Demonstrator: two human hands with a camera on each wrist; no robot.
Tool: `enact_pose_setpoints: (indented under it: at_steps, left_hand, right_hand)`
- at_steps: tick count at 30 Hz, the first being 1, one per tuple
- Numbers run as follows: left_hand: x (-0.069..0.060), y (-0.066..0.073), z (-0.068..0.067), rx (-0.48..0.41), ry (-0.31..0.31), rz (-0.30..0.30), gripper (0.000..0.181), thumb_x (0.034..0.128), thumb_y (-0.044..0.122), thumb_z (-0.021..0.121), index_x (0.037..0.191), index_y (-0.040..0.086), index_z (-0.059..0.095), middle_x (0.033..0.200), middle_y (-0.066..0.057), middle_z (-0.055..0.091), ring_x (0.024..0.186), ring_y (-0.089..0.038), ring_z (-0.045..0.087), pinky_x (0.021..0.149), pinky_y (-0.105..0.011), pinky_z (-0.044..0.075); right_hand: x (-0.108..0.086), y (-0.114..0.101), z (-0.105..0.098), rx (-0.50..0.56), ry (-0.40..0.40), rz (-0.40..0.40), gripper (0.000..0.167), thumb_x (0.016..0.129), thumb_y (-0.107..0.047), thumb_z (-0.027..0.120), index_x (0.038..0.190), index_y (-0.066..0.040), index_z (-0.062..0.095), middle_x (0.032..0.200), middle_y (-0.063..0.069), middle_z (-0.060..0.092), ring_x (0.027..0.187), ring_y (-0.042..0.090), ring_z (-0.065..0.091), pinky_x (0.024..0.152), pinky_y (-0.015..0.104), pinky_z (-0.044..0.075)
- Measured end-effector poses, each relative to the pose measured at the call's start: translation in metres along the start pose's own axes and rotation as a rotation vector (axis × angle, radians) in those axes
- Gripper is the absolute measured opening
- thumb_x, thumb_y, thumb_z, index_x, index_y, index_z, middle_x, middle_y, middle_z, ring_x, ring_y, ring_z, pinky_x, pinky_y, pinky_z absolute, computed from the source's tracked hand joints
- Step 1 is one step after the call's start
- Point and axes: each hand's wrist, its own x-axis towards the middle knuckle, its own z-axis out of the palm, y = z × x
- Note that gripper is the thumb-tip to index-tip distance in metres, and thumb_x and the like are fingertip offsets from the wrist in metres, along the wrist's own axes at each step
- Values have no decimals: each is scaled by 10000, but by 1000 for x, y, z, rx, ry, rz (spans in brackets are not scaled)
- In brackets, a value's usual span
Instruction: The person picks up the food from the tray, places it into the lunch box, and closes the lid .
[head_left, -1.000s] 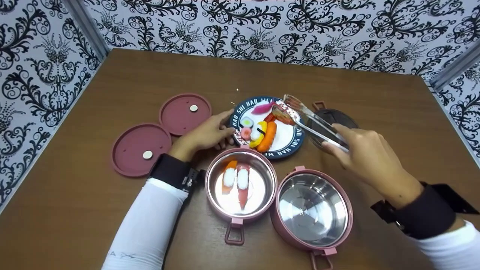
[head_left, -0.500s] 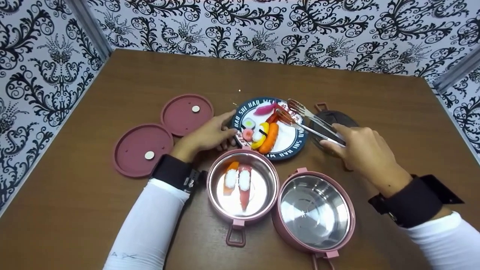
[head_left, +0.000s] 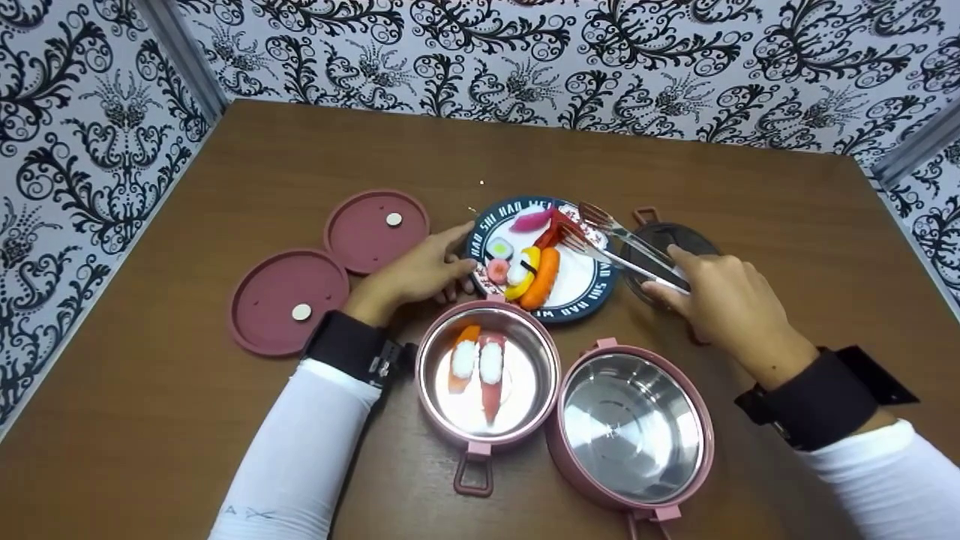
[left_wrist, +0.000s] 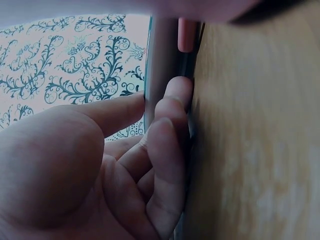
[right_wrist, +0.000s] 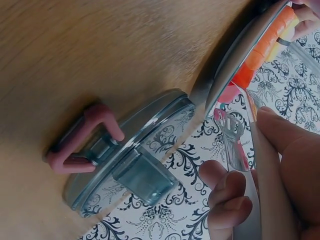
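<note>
A broad stretch of table (head_left: 120,420) lies between its left edge and two pink lids (head_left: 277,289); the left hand (head_left: 420,270) holds the left rim of the food plate (head_left: 577,285) with thumb and curled fingers, two pots (head_left: 559,394) sitting just in front. The right hand (head_left: 731,296) grips tongs (head_left: 627,263), their tips slightly apart over the plate, near a glass lid (head_left: 679,238), and more wood runs to the right edge.

White left sleeve (head_left: 300,435) with small dark marks (head_left: 260,514), white right sleeve (head_left: 885,469), 2 black wristbands (head_left: 823,401).
</note>
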Motion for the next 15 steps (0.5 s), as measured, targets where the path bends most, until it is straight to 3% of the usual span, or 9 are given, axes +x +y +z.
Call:
enact_pose_setpoints:
  at_steps: [10,15]
  left_hand:
    - [0,-1,1,3,2,11,662,1037,193,537,1611,202,207,782,-88,668,575,-153,591,522,-273,530]
    - [1,-3,0,-3,3,9,668,1038,191,534,1614,197,195,782,-86,669,577,-147,593,518,-269,528]
  right_hand:
    - [3,2,5,10,13,-13,425,931,-407,698,1089,-13,679,795,193,675,671,410,646,560,565,475]
    - [4,1,9,17,33,-25,350,915,-389,722,989,-50,674,674,107,601,586,333,599,493,503,439]
